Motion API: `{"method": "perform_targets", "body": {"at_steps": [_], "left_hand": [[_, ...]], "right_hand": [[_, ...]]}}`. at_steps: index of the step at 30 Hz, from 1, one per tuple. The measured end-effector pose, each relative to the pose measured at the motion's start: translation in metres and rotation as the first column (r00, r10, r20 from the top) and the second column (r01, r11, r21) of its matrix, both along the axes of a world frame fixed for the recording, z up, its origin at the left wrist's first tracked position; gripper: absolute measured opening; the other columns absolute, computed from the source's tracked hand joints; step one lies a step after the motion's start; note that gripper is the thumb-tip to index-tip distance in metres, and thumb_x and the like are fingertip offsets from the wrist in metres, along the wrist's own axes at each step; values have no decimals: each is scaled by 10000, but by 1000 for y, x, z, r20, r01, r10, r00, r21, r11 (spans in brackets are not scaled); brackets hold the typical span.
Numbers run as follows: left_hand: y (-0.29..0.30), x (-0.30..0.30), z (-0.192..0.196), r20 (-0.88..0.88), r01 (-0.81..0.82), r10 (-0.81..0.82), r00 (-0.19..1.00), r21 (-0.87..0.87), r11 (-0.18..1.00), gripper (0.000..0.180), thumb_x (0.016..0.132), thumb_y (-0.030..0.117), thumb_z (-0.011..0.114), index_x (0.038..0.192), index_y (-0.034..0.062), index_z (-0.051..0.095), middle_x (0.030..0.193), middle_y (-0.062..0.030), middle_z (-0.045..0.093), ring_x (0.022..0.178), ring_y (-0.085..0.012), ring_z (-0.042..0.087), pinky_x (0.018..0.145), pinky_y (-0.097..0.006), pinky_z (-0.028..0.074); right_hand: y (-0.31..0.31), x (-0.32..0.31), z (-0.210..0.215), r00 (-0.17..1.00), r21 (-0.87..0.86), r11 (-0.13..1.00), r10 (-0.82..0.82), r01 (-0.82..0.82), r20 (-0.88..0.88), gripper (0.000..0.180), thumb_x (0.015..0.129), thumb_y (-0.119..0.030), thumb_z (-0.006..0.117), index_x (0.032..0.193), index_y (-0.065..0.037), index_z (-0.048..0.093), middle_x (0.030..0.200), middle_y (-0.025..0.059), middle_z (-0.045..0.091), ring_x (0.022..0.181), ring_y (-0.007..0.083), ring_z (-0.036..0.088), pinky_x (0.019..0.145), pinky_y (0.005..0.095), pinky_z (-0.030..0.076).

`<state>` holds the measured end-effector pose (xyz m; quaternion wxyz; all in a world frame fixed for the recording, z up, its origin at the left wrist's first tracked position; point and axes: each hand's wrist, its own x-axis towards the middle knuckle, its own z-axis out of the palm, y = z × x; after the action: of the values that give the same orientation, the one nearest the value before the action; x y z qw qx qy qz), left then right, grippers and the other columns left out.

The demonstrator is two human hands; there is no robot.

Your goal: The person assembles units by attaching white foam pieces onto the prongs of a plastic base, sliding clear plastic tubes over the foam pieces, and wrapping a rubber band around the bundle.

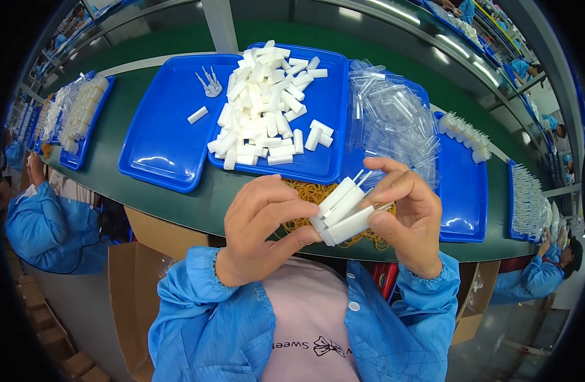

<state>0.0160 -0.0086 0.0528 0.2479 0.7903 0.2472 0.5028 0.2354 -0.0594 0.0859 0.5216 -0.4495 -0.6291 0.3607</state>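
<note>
In front of my chest I hold a white plastic piece with thin prongs (329, 237), and several white cylindrical sleeves (344, 205) sit on it. My left hand (265, 224) pinches it near its base between thumb and fingers. My right hand (407, 216) has its thumb and fingers closed around the sleeve and prong end at the right side. Bare prong tips stick out past the sleeves. A similar pronged white piece (211, 88) stands on the left blue tray (155, 143), near one loose white sleeve (197, 114).
A heap of white sleeves (260, 95) fills the middle blue tray (330, 153). Clear plastic pieces (394, 114) are piled to its right. Tan rubber bands (305, 189) lie behind my hands. Another blue tray (464, 204) holds finished-looking white pieces (463, 135). Co-workers (50, 213) sit at both sides.
</note>
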Motion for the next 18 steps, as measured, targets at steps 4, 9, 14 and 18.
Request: {"method": "perform_targets", "body": {"at_steps": [4,9,14,18], "left_hand": [[3,5,-6,57,97,-91,994,-101,990,348,624,106,825,944,73,690,873,-66,597,794,-223,585,718,-348,485],[4,4,-13,47,203,-197,979,-219,954,282,647,95,814,902,70,695,853,-62,612,795,-208,590,660,-316,470],[4,3,-23,-37,176,-189,981,-230,957,230,673,107,797,866,73,678,855,-60,621,795,-217,596,665,-316,466],[4,7,-24,-139,78,-97,985,-138,987,206,686,101,778,848,71,654,905,-65,636,835,-244,606,713,-347,476]], "right_hand": [[-3,1,-3,992,-53,999,2,-9,-126,173,769,-49,729,906,-42,624,898,75,651,1179,274,497,1002,437,356],[-3,5,-6,997,-107,994,26,-34,-67,148,788,-53,698,925,-35,644,946,81,652,1170,273,503,976,418,390],[37,32,-10,942,26,993,-119,117,315,161,800,-91,654,948,-29,658,988,85,648,1074,281,560,933,408,421],[75,51,-50,564,256,951,-308,171,767,323,756,-131,700,1065,-66,631,988,103,640,1065,304,547,978,470,363]]}}
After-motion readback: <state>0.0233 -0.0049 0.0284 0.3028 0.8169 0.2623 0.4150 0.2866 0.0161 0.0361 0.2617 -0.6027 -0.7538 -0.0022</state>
